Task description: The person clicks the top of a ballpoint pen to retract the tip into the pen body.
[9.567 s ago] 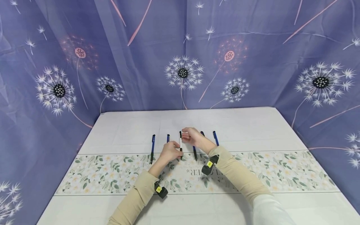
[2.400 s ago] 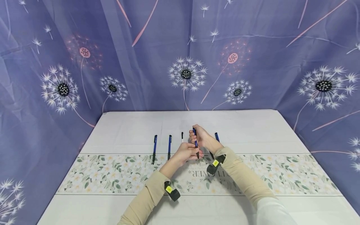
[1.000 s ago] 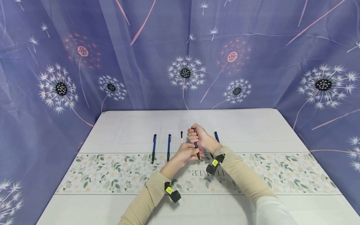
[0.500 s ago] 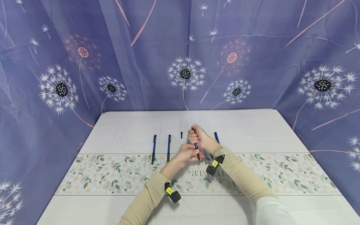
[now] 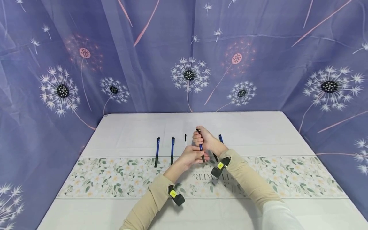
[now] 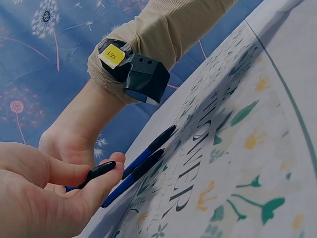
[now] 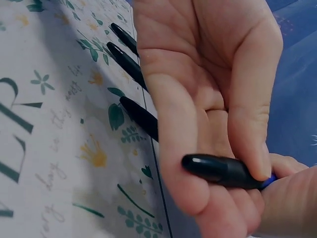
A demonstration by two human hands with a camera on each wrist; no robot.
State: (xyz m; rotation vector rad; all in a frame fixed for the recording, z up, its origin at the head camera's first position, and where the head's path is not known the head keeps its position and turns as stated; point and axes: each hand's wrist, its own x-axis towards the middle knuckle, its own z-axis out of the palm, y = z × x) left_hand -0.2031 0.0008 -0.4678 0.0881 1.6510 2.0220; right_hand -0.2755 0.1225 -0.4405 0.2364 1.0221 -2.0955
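A blue pen with a black grip is held tilted between both hands, its dark tip pointing down toward me. My left hand pinches the lower part between thumb and fingers; the black tip end sticks out past the fingertips in the right wrist view. Around the upper end curl the fingers of my right hand, with the thumb up at the pen's top. Left of the hands, a white pen with a black cap end is partly covered by my left hand.
Two blue pens lie further left on the white table. To the right, blue pens lie partly behind my right arm. A flowered strip crosses the table; a purple dandelion curtain surrounds it.
Earlier my hands were at the white pen; they have since moved right and picked up a blue pen. Over the last second the right hand and pen's top have risen slightly.
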